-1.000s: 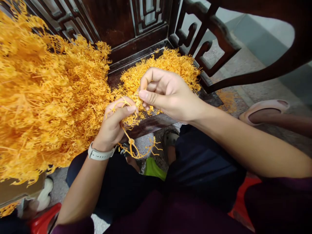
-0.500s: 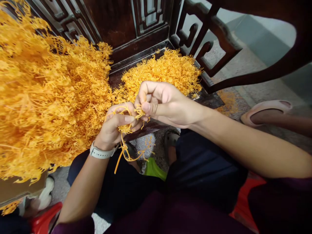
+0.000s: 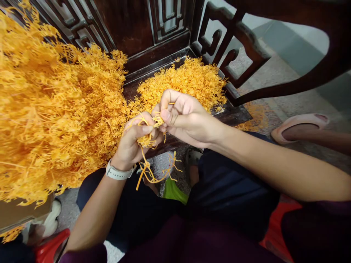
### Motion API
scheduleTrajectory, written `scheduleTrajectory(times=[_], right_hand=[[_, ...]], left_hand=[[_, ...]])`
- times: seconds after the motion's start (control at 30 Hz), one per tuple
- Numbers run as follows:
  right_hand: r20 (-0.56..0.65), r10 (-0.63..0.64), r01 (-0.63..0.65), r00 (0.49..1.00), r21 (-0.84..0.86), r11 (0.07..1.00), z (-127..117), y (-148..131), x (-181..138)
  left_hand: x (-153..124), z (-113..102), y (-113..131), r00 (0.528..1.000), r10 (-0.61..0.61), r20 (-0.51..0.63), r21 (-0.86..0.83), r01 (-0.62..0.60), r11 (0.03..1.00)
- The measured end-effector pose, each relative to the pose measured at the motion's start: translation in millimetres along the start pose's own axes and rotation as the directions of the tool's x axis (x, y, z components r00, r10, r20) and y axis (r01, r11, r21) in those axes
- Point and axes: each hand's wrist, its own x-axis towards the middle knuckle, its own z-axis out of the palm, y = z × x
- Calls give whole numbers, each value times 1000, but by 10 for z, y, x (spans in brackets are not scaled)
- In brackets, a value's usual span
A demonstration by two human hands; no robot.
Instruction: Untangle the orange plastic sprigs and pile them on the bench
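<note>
My left hand (image 3: 134, 142), with a pale watch on the wrist, is closed round a small bunch of orange plastic sprigs (image 3: 149, 171) whose thin stems dangle below the fist. My right hand (image 3: 186, 117) is pinched on a small orange piece (image 3: 158, 119) at the top of that bunch, thumb and forefinger pressed together. Both hands meet over the front edge of a dark wooden chair seat (image 3: 233, 115). A small heap of loose orange pieces (image 3: 189, 78) lies on the seat just behind my right hand.
A big mass of tangled orange sprigs (image 3: 55, 109) fills the left side. The carved chair back (image 3: 164, 22) and armrest (image 3: 274, 54) rise behind. A pink slipper (image 3: 298, 126) lies on the floor at right. My dark-clothed knees are below.
My right hand dropped from above the small heap down to the bunch and pinched a piece at its top. Both hands have shifted slightly right; the dangling stems swing.
</note>
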Motion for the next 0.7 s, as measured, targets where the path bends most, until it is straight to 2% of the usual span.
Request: scheduleTrajectory(times=[0.17,0.47,0.7], right_hand=[[12,-2,2,1000,-25,1000,4,17,0],[30,-9,8,1000,41,999,15,64,-5],[-36,-13,16,999,83,996,39,-14,-6]], left_hand=[[4,5,-10,1000,-7,18,-6,7,1000],[7,7,-30,1000,3,0,-1,-3,1000],[10,33,62,997,11,-83,16,-10,1000]])
